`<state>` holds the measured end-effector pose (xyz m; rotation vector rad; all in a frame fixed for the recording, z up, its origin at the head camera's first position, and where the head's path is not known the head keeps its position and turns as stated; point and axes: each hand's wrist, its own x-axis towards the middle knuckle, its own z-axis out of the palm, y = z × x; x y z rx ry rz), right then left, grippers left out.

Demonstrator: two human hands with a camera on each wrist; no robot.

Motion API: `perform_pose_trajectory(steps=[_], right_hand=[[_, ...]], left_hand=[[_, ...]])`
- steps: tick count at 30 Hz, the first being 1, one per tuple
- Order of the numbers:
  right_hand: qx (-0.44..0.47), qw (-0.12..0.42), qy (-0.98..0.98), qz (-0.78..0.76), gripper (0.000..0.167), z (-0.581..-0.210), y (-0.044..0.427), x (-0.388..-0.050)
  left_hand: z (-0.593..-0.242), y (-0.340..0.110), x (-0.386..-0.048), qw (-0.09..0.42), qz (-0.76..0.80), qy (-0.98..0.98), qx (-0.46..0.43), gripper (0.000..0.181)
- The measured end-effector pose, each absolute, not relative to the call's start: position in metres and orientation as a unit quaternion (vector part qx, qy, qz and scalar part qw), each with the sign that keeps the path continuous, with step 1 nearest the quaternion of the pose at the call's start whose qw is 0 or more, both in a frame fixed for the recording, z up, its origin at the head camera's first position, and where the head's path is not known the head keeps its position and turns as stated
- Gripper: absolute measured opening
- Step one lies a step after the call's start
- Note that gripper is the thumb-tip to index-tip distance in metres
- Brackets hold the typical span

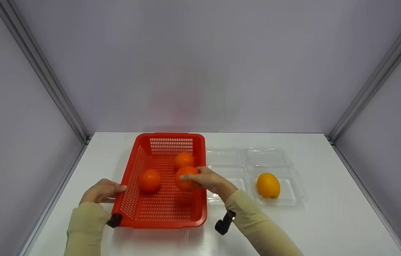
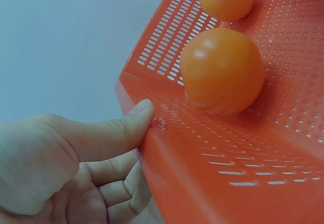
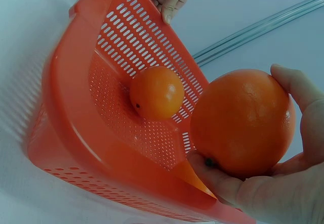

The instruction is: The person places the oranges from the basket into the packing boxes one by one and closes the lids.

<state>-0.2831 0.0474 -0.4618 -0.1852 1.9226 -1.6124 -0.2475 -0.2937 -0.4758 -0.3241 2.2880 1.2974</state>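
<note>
A red perforated basket (image 1: 165,223) stands on the white table. My left hand (image 1: 102,191) grips its left rim, thumb on top and fingers beneath, as the left wrist view (image 2: 91,158) also shows. My right hand (image 1: 210,180) holds an orange (image 1: 186,177) over the basket's right side; in the right wrist view that orange (image 3: 243,123) lies between thumb and fingers (image 3: 217,181). Two other oranges rest in the basket: one at the left (image 1: 149,180), one farther back at the right (image 1: 184,160).
Right of the basket, clear plastic containers with compartments (image 1: 269,157) lie on the table (image 1: 335,185). A yellow-orange fruit (image 1: 268,185) sits in the front right compartment. Grey walls (image 1: 257,71) close off the back and both sides.
</note>
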Motion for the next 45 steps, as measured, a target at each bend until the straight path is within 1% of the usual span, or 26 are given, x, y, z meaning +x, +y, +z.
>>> perform_pose_trajectory(steps=[8,19,26,32,39,45], right_hand=[[-0.073,0.305,0.721,-0.618,0.050,-0.460,0.052,-0.283],[-0.076,0.301,0.720,-0.620,0.043,-0.457,0.064,-0.287],[-0.074,0.304,0.719,-0.621,0.048,-0.457,0.069,-0.289],[-0.078,0.305,0.715,-0.624,0.048,-0.454,0.071,-0.288],[-0.068,0.303,0.701,-0.642,0.048,-0.453,0.076,-0.288],[-0.055,0.303,0.694,-0.651,0.051,-0.453,0.079,-0.288]], left_hand=[[-0.475,-0.295,-0.245,0.241,0.480,0.836,-0.113,0.038],[-0.478,-0.293,-0.247,0.241,0.476,0.837,-0.124,0.037],[-0.478,-0.294,-0.246,0.240,0.478,0.836,-0.120,0.040],[-0.477,-0.295,-0.246,0.242,0.478,0.836,-0.120,0.043],[-0.477,-0.293,-0.248,0.240,0.479,0.837,-0.116,0.043],[-0.478,-0.294,-0.247,0.240,0.479,0.835,-0.124,0.041]])
